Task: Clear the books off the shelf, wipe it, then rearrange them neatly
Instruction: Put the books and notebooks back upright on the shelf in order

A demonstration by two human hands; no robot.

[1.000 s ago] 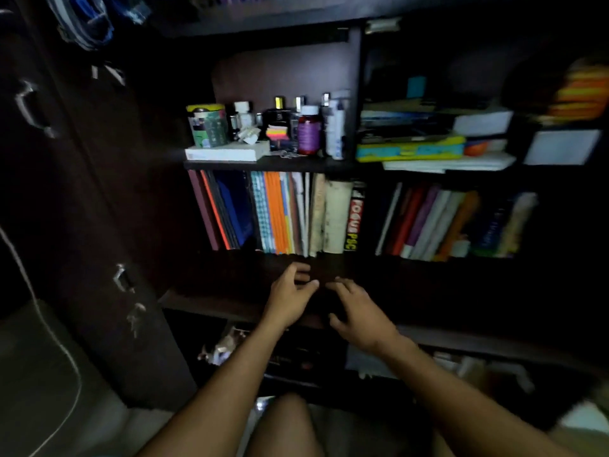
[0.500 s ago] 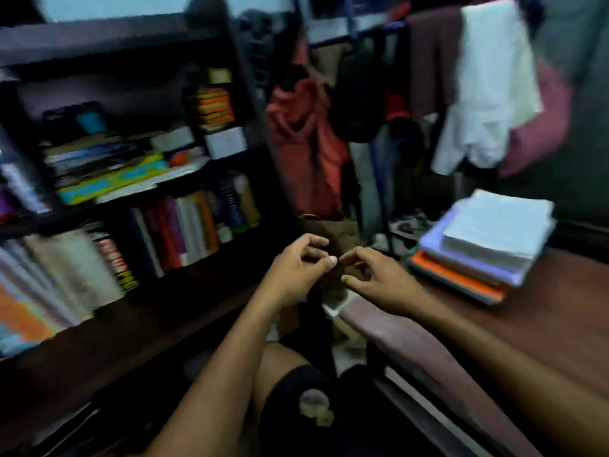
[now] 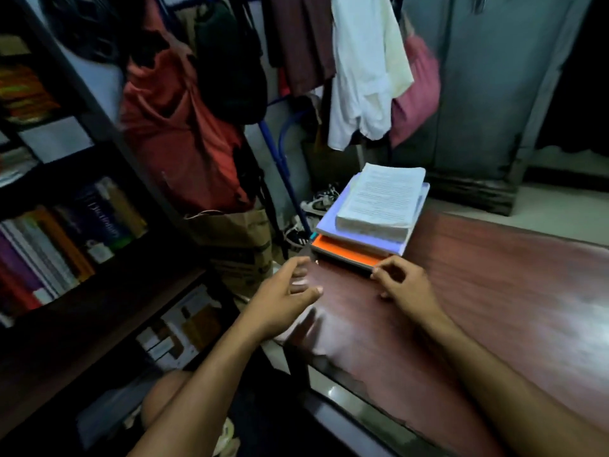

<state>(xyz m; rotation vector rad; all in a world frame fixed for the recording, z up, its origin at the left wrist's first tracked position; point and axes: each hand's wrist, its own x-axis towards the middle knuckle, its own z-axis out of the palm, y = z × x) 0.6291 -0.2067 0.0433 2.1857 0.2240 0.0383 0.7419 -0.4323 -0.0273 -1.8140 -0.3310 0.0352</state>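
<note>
A stack of books lies on the reddish-brown table [image 3: 494,291]: a thick white one [image 3: 382,199] on top, a lavender one [image 3: 333,222] under it, an orange one [image 3: 342,252] lower down. My left hand [image 3: 283,298] hovers over the table's near corner, fingers loosely curled, holding nothing. My right hand [image 3: 402,285] hangs just in front of the stack's near edge with curled fingers; whether it touches the stack is unclear. On the left, upright books [image 3: 66,239] stand on the dark shelf [image 3: 99,311].
Clothes [image 3: 184,127] hang from a rack behind the table, beside a grey cupboard [image 3: 487,94]. A brown paper bag [image 3: 237,225] and shoes [image 3: 316,202] sit on the floor between shelf and table. Boxes [image 3: 184,328] fill the lower shelf. My knee [image 3: 164,390] is below.
The view has swung right, from the shelf to the table. Both hands moved away from the shelf and apart, now over the table near the stacked books.
</note>
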